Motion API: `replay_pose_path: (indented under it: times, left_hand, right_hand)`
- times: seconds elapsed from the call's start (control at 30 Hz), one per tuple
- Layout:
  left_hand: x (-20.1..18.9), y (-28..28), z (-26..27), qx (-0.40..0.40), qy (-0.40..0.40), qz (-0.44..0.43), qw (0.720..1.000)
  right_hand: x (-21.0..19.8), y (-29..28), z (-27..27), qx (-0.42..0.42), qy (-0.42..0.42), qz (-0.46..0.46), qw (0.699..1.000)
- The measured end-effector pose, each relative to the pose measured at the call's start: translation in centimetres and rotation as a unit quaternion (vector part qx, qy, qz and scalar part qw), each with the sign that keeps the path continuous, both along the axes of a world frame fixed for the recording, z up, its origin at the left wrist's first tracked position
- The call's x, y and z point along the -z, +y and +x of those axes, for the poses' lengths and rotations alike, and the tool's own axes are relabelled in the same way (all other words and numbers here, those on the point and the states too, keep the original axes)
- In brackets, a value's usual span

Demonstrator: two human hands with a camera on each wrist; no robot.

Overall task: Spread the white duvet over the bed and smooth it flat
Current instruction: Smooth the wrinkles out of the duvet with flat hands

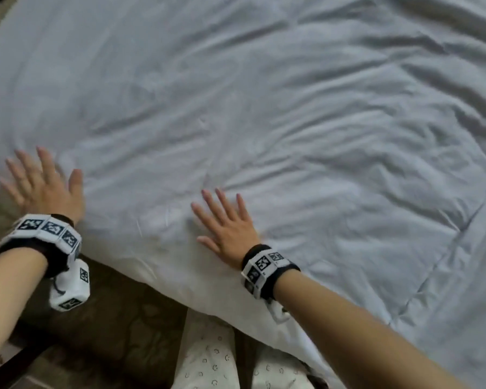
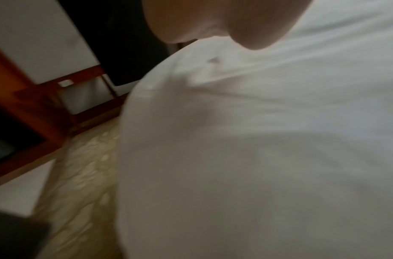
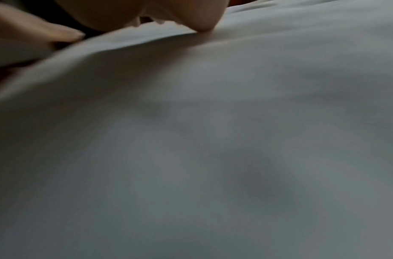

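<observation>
White duvet (image 1: 264, 108) covers the bed, soft, creased (deeper folds far right). Left hand (image 1: 44, 186) flat at its rounded near-left edge, fingers splayed; right hand (image 1: 227, 228) flat, fingers straight, near front edge.

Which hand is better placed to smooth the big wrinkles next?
Probably the right hand: it lies flat on the duvet, nearer the deep creases on the right. The left hand sits at the duvet's left edge, farther away.
</observation>
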State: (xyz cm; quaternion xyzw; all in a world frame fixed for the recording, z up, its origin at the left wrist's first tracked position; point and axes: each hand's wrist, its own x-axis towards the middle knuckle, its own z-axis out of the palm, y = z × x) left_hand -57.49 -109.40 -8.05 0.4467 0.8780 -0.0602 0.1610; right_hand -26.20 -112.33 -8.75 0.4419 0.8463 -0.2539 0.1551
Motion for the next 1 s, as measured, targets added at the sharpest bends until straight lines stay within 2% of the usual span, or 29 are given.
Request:
replay_pose_path:
  times: [0.07,0.1,0.17,0.23,0.3,0.37,0.5,0.57,0.63,0.73,0.87,0.93,1.0]
  left_hand:
    - [-0.1,2.3,4.6,0.063,-0.019,0.030,0.997]
    - [-0.3,3.5,7.3,0.096,-0.030,0.040,0.994]
    - [-0.5,5.5,14.1,0.180,-0.060,0.055,0.980]
    - [-0.7,6.7,20.7,0.251,-0.092,0.046,0.963]
    - [-1.1,7.1,25.3,0.295,-0.114,0.037,0.948]
    - [-1.6,6.7,29.9,0.355,-0.127,0.025,0.926]
    - [-2.4,6.2,34.9,0.440,-0.112,-0.016,0.891]
    - [-2.8,6.1,36.5,0.468,-0.101,-0.035,0.877]
    - [-3.4,6.3,38.3,0.494,-0.090,-0.042,0.864]
    - [-4.0,7.2,40.0,0.516,-0.084,-0.029,0.852]
    - [-3.7,7.3,42.0,0.529,-0.094,-0.006,0.843]
    - [-2.9,6.9,42.1,0.537,-0.090,-0.009,0.839]
    - [-2.1,6.3,41.6,0.544,-0.081,-0.025,0.835]
  right_hand:
    - [0.1,2.8,4.5,0.164,-0.027,0.046,0.985]
    - [0.4,3.8,7.0,0.229,-0.049,0.041,0.971]
    - [0.3,4.3,12.8,0.351,-0.104,0.008,0.930]
    - [0.3,2.3,18.3,0.444,-0.135,0.003,0.885]
    - [0.7,-1.8,21.7,0.502,-0.150,-0.006,0.852]
    - [0.8,-8.4,24.1,0.557,-0.162,-0.029,0.814]
    - [-0.8,-21.5,22.1,0.619,-0.122,-0.112,0.768]
    - [-1.5,-24.9,20.3,0.626,-0.094,-0.149,0.759]
    - [-2.3,-25.2,19.7,0.634,-0.050,-0.170,0.753]
    - [-2.4,-20.7,20.3,0.623,-0.033,-0.068,0.779]
    - [-2.5,-11.2,22.6,0.601,-0.006,0.023,0.799]
    - [-1.5,-8.6,22.7,0.571,-0.020,0.017,0.821]
    - [-0.3,-8.7,21.2,0.528,-0.030,-0.017,0.848]
